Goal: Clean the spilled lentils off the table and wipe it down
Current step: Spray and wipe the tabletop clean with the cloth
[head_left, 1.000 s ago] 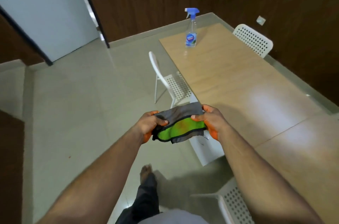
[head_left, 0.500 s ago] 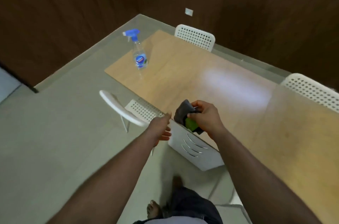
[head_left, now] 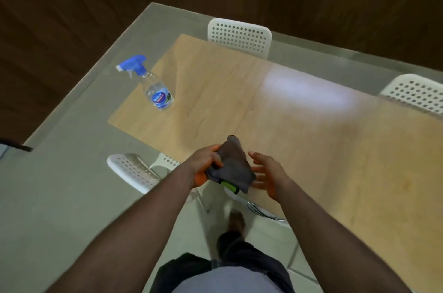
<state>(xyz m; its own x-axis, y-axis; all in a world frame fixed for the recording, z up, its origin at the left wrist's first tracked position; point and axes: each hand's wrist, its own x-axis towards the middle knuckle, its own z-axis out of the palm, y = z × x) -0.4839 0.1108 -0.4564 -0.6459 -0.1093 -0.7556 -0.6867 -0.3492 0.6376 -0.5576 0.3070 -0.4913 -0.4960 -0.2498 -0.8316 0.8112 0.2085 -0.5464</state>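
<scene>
The left hand grips a folded grey cloth, fingers and thumb curled round its near-left edge, so most of the fabric fans out past the fingertips toward the right hand. That hand holds nothing: its fingers are spread and loosely straight, palm turned toward the cloth, just beside its right edge and possibly brushing it; the blur there makes contact hard to judge. A strip of green backing shows at the cloth's lower corner, below the left thumb.

The cloth looks light and limp. It droops where unsupported and keeps its bunched shape only because the fingers pinch several layers together. Judged from that, it will not slip readily, yet a pinch on one layer would let the rest unfold and dangle. The better hold seems to be a flat palm over the folded pad, fingers spread across the top, so pressure goes evenly into the table for wiping.

Beyond the fingertips, well apart to the left, a spray bottle stands upright near the table's far corner. It appears part-filled with clear liquid, so it is rigid, smooth and moderately light; the narrow neck under the blue trigger is the natural place to take it. No lentils can be made out on the visible wood, which suggests the wiping stage is at hand.
</scene>
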